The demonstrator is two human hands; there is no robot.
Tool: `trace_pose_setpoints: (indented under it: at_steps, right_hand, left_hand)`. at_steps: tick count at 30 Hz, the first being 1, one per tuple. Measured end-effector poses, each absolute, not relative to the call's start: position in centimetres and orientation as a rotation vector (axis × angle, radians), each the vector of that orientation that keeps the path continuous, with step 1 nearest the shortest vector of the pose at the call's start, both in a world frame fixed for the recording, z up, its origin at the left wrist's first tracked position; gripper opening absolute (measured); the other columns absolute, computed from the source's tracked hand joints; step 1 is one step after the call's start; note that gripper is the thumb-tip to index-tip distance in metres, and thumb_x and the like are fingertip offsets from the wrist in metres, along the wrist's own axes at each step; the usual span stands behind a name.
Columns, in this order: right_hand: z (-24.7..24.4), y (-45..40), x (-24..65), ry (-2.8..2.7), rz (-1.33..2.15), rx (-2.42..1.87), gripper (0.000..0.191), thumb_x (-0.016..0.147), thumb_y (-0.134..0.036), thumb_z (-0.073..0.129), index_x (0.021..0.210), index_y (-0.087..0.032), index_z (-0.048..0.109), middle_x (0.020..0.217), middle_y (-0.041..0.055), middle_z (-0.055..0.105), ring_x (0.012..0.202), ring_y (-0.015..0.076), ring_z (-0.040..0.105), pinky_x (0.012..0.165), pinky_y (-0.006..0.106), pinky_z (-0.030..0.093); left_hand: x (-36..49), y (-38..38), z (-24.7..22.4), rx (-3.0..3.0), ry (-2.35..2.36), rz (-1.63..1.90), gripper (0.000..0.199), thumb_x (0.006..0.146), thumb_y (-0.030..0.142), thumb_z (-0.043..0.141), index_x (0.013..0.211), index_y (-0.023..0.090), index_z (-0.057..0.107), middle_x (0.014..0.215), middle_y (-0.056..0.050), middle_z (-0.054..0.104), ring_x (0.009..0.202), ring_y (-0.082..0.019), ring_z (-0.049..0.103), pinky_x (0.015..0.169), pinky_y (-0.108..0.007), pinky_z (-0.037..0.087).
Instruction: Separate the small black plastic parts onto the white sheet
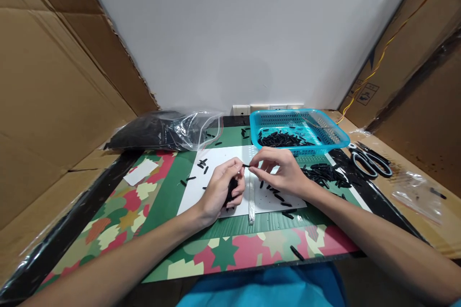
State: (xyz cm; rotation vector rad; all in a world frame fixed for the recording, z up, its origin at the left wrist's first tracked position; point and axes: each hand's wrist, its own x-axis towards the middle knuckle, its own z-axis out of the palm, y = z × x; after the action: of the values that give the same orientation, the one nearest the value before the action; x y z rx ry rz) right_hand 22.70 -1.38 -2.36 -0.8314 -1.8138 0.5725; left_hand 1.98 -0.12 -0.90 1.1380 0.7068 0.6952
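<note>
My left hand is closed around a bunch of small, slender black pieces, partly hidden by its fingers. Between its thumb and forefinger and the fingertips of my right hand is one short black stick-like piece. My right hand pinches the right end of that piece. Both hands are above a white sheet, where more black pieces lie scattered. A clear, narrow plastic strip lies below and between the hands. The exact kind of the pieces is too small to make out.
Behind my right hand stands a blue basket with many black pieces. A loose pile lies before it. Scissors and a clear bag are at right. A bulky plastic bag is at back left. Cardboard walls flank the table.
</note>
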Motion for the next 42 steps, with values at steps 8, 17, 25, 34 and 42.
trace_pose_setpoints:
  at_steps: [8, 17, 25, 34, 42]
  right_hand:
    - [-2.54, -1.41, 22.58, -1.775, 0.629, -0.863, 0.012, 0.102, -0.029, 0.072, 0.098, -0.018, 0.076, 0.091, 0.0039, 0.078, 0.062, 0.0101, 0.069, 0.054, 0.020, 0.058]
    - [-2.70, -1.35, 22.56, -1.782, 0.609, -0.819, 0.010, 0.101, -0.025, 0.073, 0.097, -0.018, 0.077, 0.088, 0.0033, 0.077, 0.060, 0.0102, 0.070, 0.054, 0.020, 0.058]
    - [-2.80, -1.31, 22.48, -1.830, 0.453, -0.776, 0.005, 0.099, -0.018, 0.073, 0.095, -0.017, 0.076, 0.083, 0.0015, 0.076, 0.059, 0.0081, 0.067, 0.054, 0.017, 0.056]
    - [-2.78, -1.27, 22.64, -1.875, 0.347, -0.775, 0.006, 0.100, -0.016, 0.071, 0.095, -0.016, 0.075, 0.084, 0.0018, 0.074, 0.060, 0.0082, 0.065, 0.057, 0.019, 0.053]
    - [-3.29, -1.05, 22.64, -1.915, 0.164, -0.743, 0.009, 0.103, -0.014, 0.068, 0.097, -0.016, 0.075, 0.086, 0.0018, 0.076, 0.058, 0.0070, 0.062, 0.057, 0.020, 0.048]
  left_hand:
    - [1.89, 0.04, -1.16, 1.138, 0.689, 0.739, 0.030, 0.103, 0.047, 0.059, 0.088, 0.024, 0.047, 0.049, 0.011, 0.045, 0.031, -0.005, 0.028, 0.032, -0.012, 0.023]
    - [1.99, -0.17, -1.01, 1.157, 0.694, 0.744, 0.030, 0.102, 0.048, 0.059, 0.089, 0.024, 0.048, 0.050, 0.011, 0.046, 0.031, -0.005, 0.028, 0.033, -0.012, 0.024]
    - [2.01, -0.28, -0.87, 1.173, 0.714, 0.732, 0.036, 0.103, 0.054, 0.060, 0.090, 0.024, 0.048, 0.050, 0.012, 0.046, 0.031, -0.004, 0.030, 0.032, -0.011, 0.024]
    - [2.13, 0.16, -1.19, 1.179, 0.723, 0.731, 0.036, 0.103, 0.053, 0.063, 0.088, 0.023, 0.050, 0.050, 0.011, 0.046, 0.031, -0.005, 0.031, 0.032, -0.012, 0.025]
    - [2.21, 0.21, -1.13, 1.182, 0.742, 0.746, 0.033, 0.103, 0.051, 0.063, 0.089, 0.023, 0.051, 0.050, 0.012, 0.045, 0.031, -0.004, 0.030, 0.033, -0.012, 0.023]
